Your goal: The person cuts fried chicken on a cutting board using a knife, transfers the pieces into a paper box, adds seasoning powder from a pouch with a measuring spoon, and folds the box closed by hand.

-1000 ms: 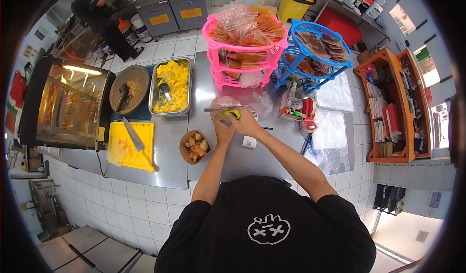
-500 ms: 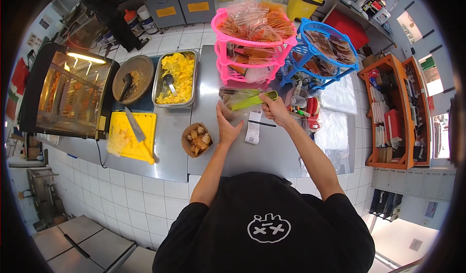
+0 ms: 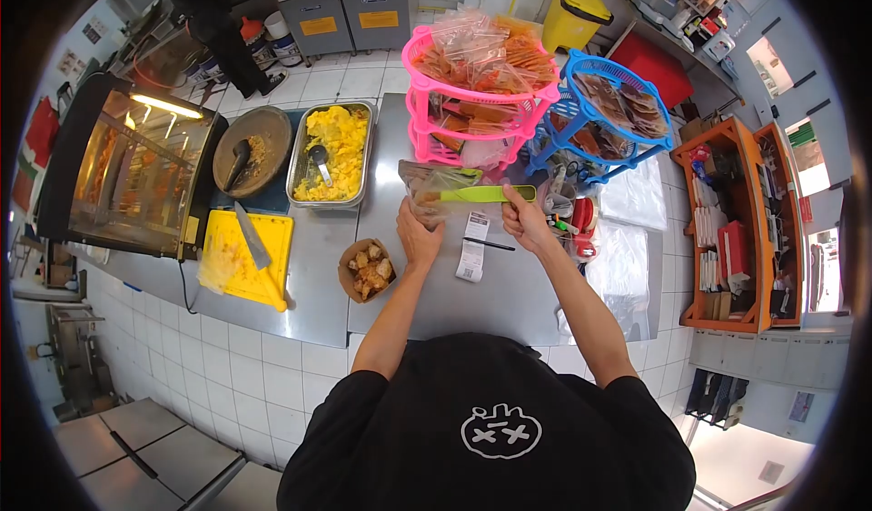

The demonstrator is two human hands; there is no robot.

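Observation:
My left hand grips a clear plastic bag from its near side, above the steel counter. From the right, my right hand holds a bright green tool, whose left end reaches the bag; whether that end is inside is unclear. A printed receipt lies on the counter between my forearms, with a black pen across it. Left of my left forearm sits a brown paper box holding fried pieces.
Behind my hands stand a pink tiered basket and a blue one. To the left are a tray of yellow food, a stone mortar, a knife on a yellow board, and a heated cabinet. A person works at back left.
The green tool, earlier close to both hands, now extends rightward from the bag. My right hand has moved right, away from my left hand. The receipt shows more fully.

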